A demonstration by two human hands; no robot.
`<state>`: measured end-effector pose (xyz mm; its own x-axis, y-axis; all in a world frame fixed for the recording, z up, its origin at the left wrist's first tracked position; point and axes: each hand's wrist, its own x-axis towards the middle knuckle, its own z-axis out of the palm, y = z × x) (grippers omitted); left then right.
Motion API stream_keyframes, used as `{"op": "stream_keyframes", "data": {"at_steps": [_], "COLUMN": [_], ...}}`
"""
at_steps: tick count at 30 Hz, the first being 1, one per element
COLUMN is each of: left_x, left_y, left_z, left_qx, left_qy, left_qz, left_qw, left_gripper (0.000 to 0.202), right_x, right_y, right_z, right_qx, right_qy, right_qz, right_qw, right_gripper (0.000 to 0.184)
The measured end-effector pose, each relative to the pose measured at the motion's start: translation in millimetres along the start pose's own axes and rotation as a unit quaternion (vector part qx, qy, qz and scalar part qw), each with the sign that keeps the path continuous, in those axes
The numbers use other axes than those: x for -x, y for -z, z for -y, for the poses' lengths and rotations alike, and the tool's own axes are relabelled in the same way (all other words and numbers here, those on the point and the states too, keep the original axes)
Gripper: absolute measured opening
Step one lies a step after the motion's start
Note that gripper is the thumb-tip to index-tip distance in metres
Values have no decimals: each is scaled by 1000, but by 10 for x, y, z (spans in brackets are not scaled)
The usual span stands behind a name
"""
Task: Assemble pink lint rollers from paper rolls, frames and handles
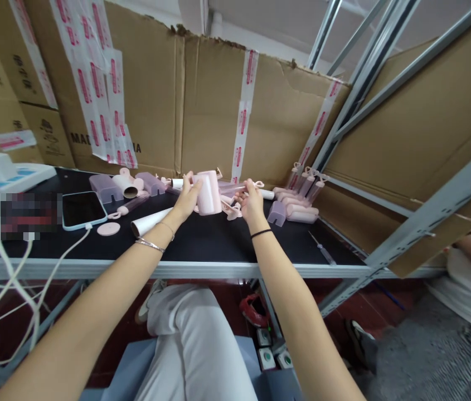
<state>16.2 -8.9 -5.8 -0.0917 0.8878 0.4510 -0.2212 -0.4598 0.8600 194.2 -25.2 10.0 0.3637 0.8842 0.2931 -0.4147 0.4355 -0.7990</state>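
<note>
My left hand (187, 199) is closed around a glossy pale-pink plastic casing (209, 192), raised a little over the black shelf top. My right hand (252, 205) has thumb and finger pinched on a translucent purple handle (235, 188), whose pink loop end (259, 184) sticks out past the fingertips. The handle's other end points towards the casing; whether they touch is hidden. Behind and below the hands lie more pink pieces, partly covered. A white paper roll (149, 223) lies by my left wrist.
Purple covers (105, 189), a pink disc (108, 229), a charging phone (83, 210) and a power strip (34, 175) lie left. Pink casings (302, 214), upright handles (314, 186) and a screwdriver (322, 248) are right. Cardboard (210, 111) stands behind; a metal post (436, 206) and another person (465, 289) are right.
</note>
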Motion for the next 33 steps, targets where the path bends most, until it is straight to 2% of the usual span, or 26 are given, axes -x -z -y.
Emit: {"op": "stream_keyframes", "data": {"at_steps": [3, 5, 7, 9, 10, 12, 15, 18, 20, 23, 26, 27, 28, 29, 30, 31, 33], "left_x": [-11, -18, -29, -42, -48, -54, -48, -36, -30, -25, -16, -12, -9, -6, -4, -3, -3], "left_y": [3, -10, -27, -42, -46, -49, -38, -26, -24, -27, -26, -24, -23, -23, -23, -24, -25], "left_z": [41, 54, 62, 71, 78, 93, 107, 106, 103, 98, 84, 79, 75, 72, 71, 70, 73], "left_qx": [-42, -50, -53, -59, -63, -74, -100, -130, -141, -152, -148, -142, -133, -124, -117, -114, -119], "left_qy": [33, 32, 23, 20, 20, 18, 6, 7, 7, 2, 14, 20, 25, 27, 28, 27, 23], "left_qz": [33, 33, 25, 23, 25, 28, 40, 57, 61, 59, 57, 54, 50, 45, 41, 40, 44], "left_qw": [998, 998, 998, 998, 997, 997, 994, 990, 988, 987, 987, 988, 990, 991, 992, 992, 992], "left_gripper": [60, 60, 57, 54, 54, 53, 54, 57, 57, 56, 55, 54, 54, 53, 53, 52, 51], "right_x": [-189, -322, -436, -513, -536, -555, -555, -574, -606, -642, -567, -508, -436, -359, -286, -224, -159], "right_y": [255, 510, 799, 1090, 1229, 1486, 1795, 1992, 2066, 2117, 2117, 2108, 2096, 2083, 2070, 2060, 2062], "right_z": [402, 769, 1133, 1425, 1530, 1651, 1658, 1564, 1488, 1357, 1175, 1101, 1023, 946, 872, 806, 711], "right_qx": [91, 187, 297, 396, 444, 510, 568, 576, 602, 655, 681, 690, 704, 721, 745, 780, 840], "right_qy": [55, 106, 168, 205, 214, 206, 177, 154, 154, 194, 211, 218, 233, 259, 288, 310, 321], "right_qz": [-58, -83, -115, -170, -194, -218, -236, -250, -232, -204, -207, -226, -251, -269, -259, -197, -6], "right_qw": [993, 973, 933, 879, 848, 806, 768, 763, 748, 701, 670, 652, 622, 584, 543, 507, 438], "right_gripper": [23, 14, 9, 9, 10, 12, 20, 25, 26, 27, 43, 52, 60, 64, 64, 59, 48]}}
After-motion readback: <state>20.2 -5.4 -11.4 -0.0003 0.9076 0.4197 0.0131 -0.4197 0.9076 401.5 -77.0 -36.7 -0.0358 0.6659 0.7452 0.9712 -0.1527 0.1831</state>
